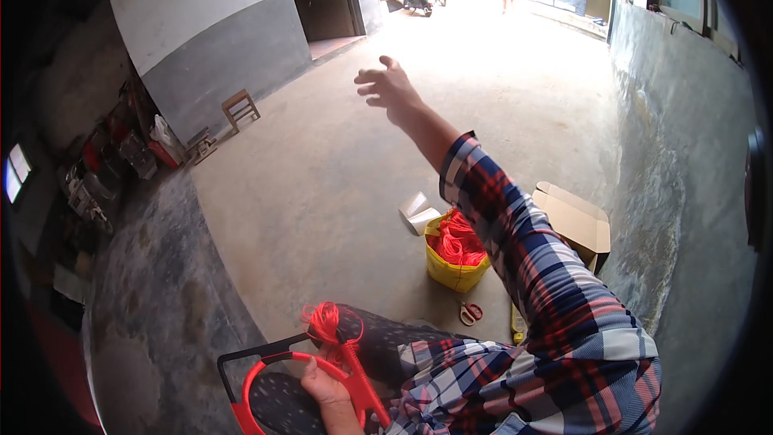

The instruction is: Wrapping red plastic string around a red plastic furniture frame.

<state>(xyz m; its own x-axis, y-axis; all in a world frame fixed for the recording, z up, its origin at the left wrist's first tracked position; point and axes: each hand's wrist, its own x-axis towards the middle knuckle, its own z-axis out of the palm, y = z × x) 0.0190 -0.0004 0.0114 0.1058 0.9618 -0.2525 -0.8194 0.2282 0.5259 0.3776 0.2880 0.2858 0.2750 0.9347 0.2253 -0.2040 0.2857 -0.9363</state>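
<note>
The left hand (pixel 324 385) is seen between six and seven o'clock from the middle of the view, and by it a red hoop (pixel 364 387) is held, with the thumb laid over the ring; the other fingers are mostly hidden. The hoop is kept above the dark patterned cloth on the legs. At twelve o'clock from this hand, a loose bundle of red cord (pixel 324 321) is seen, close against the top of the hoop. At ten o'clock from it, a black frame (pixel 270 348) is partly covered by the hoop.

The right hand (pixel 390 90) is lifted at twelve o'clock, with the arm stretched out. Its fingers are bent and held apart, and whether a thin thread is kept between them cannot be told.

At four o'clock a yellow bag (pixel 455 275) is placed on the floor (pixel 322 217), filled with more red cord (pixel 457 242). The scissors (pixel 470 313) are laid at five o'clock, near the bag. An opened cardboard box (pixel 576 221) is found at three o'clock, partly covered by the checked sleeve (pixel 527 266). A small wooden stool (pixel 240 109) is placed at ten o'clock.
</note>
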